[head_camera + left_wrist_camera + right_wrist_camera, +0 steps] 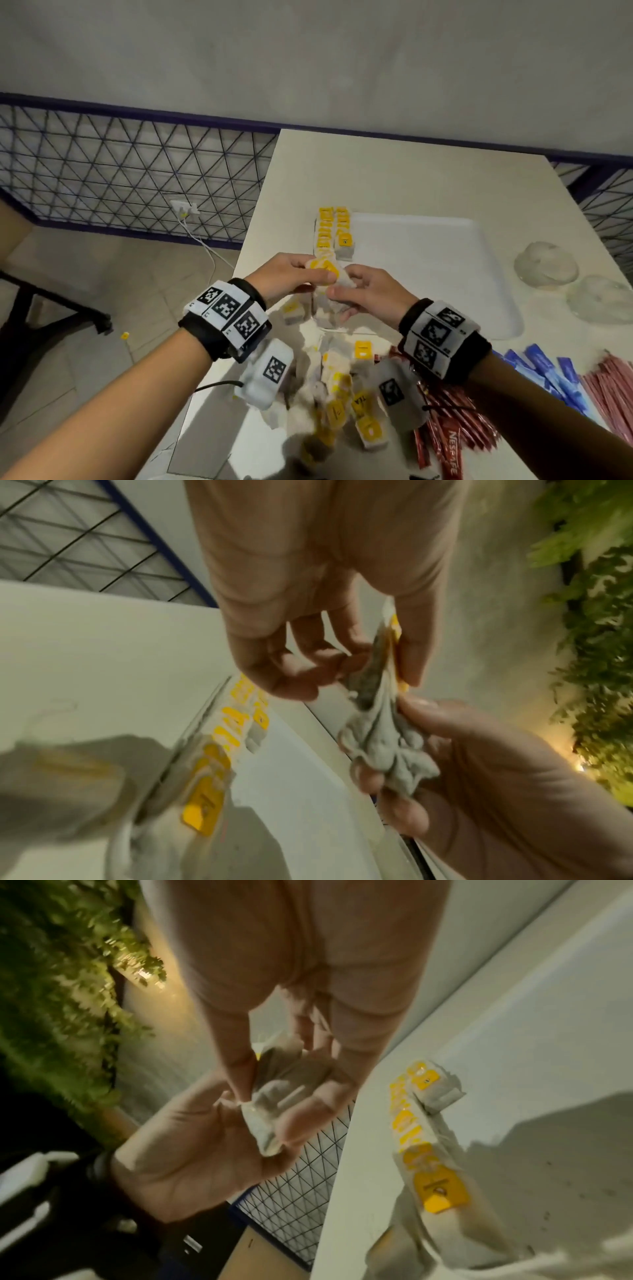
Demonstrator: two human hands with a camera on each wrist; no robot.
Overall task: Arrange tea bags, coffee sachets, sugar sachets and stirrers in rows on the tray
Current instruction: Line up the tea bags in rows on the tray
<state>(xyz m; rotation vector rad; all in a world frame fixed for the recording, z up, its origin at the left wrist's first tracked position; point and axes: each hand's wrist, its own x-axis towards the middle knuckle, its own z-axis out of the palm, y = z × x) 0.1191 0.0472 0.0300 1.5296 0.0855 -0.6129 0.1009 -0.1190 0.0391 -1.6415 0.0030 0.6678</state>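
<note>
- I am on the tea-bag step: two short rows of tea bags (334, 229) with yellow tags already lie along the left edge of the white tray (445, 274), at the middle of the head view.
- My left hand (291, 274) and right hand (370, 291) meet just below those rows, over the tray's near left corner, both holding one small bunch of tea bags (325, 277).
- In the left wrist view my left thumb and fingers pinch the tagged end of the bunch (380, 674), while my right hand (479, 777) curls around its crumpled paper end, lower right of that frame.
- In the right wrist view my right fingers (308, 1112) curl about the grey-white bags against my left palm (178, 1150).
- The loose heap of tea bags (339, 387) sits at the lower middle of the head view; red coffee sachets (445, 428), blue sachets (544, 373) and pink stirrers (613, 380) wait at the lower right, all off the tray.
- Next, as I judge it, I must part one bag from the bunch without tangling strings, then lay it tag-up at the near end of a row.
- Most of the task remains, I reckon.
</note>
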